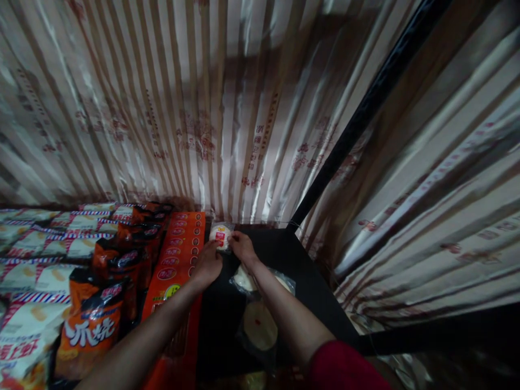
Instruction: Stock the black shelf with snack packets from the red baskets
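Observation:
Near the back edge of the black shelf [288, 249] is a round white food pack [220, 229] in clear plastic with a red label. My left hand [208, 264] grips its near left edge, fingers closed. On its right side my right hand [242, 247] pinches the wrapper. Beneath my right forearm lie more clear-wrapped packs: a pale one [244, 279], partly hidden by the arm, and a round flat cream-coloured one [260, 325] closer to me.
Left of my hands stands a long orange printed box [175, 254]. Beyond it are rows of orange-and-black snack bags [91, 325] and white snack bags [30, 325]. A pleated printed curtain [227, 119] hangs behind, and a dark post [345, 141] rises from the shelf's back corner.

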Demonstrator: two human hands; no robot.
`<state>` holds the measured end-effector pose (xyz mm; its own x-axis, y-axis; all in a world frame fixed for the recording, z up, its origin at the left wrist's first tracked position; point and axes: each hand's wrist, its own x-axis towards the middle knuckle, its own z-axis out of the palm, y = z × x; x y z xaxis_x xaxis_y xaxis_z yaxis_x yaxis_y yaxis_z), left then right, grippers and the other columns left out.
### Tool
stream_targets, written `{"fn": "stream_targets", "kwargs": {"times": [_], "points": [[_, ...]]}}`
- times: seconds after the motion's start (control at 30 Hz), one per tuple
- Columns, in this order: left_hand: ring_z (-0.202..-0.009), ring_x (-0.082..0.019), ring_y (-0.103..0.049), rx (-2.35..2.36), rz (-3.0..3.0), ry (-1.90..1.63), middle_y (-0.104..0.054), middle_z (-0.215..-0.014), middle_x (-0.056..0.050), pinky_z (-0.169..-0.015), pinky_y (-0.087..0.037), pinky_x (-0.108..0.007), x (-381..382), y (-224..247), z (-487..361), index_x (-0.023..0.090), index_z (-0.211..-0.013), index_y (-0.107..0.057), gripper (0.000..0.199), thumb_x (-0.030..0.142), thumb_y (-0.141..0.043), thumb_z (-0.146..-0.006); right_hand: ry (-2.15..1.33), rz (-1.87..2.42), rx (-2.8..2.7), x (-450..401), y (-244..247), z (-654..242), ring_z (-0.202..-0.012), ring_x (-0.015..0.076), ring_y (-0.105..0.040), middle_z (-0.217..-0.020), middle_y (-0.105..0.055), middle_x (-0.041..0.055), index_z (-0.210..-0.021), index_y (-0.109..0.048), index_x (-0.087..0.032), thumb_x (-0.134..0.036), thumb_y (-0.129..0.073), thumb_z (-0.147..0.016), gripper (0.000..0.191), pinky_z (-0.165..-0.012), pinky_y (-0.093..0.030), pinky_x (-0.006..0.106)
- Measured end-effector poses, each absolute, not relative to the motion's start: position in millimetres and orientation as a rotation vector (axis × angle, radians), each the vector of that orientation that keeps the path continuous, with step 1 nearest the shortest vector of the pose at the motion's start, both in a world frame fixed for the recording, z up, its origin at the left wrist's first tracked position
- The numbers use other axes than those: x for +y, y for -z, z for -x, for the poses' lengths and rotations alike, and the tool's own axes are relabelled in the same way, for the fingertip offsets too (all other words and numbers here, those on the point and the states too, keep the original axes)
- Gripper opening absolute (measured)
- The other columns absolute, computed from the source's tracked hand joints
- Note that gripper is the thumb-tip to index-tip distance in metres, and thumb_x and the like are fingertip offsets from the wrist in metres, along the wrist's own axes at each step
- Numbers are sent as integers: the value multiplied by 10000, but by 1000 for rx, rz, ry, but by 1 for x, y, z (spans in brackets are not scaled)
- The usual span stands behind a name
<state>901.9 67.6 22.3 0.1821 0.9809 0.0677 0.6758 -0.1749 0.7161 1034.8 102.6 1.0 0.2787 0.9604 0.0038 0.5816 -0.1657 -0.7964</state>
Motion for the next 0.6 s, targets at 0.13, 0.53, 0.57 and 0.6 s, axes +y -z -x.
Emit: {"fn": "stream_targets", "kwargs": {"times": [0.13,0.53,0.57,0.6], "points": [[-1245,-217,-427,1576,-1997,-627,-567,-1234,-113,-1061,-309,-351,76,-16,-908,137,-1186,-551,445,67,-392,-776,-622,1942,-1369,110,-3,-1034,-786,171,-626,-833,-693,20,-874,-689,-225,-247,-556,-776,167,-703,-452,265],[-1215,-243,-423,1664,-2215,-424,-462,-1303,-179,-1022,-316,-321,87,-18,-914,64,-1243,-474,478,55,-366,-778,-571,1997,-1405,135,1,-1027,-902,192,-636,-974,-699,40,-999,-682,-243,-294,-520,-827,242,-767,-460,276],[-1211,-241,-424,1671,-2229,-416,-460,-1301,-179,-1019,-317,-320,88,-17,-913,66,-1241,-474,474,56,-361,-781,-567,2001,-1401,137,1,-1026,-901,195,-635,-974,-699,42,-999,-681,-244,-292,-518,-828,241,-764,-460,281],[-1206,-240,-426,1675,-2242,-411,-462,-1296,-179,-1016,-318,-322,89,-16,-913,68,-1241,-473,470,58,-353,-786,-563,2004,-1399,138,2,-1025,-901,198,-634,-973,-699,42,-998,-679,-246,-290,-517,-828,240,-764,-459,285]]}}
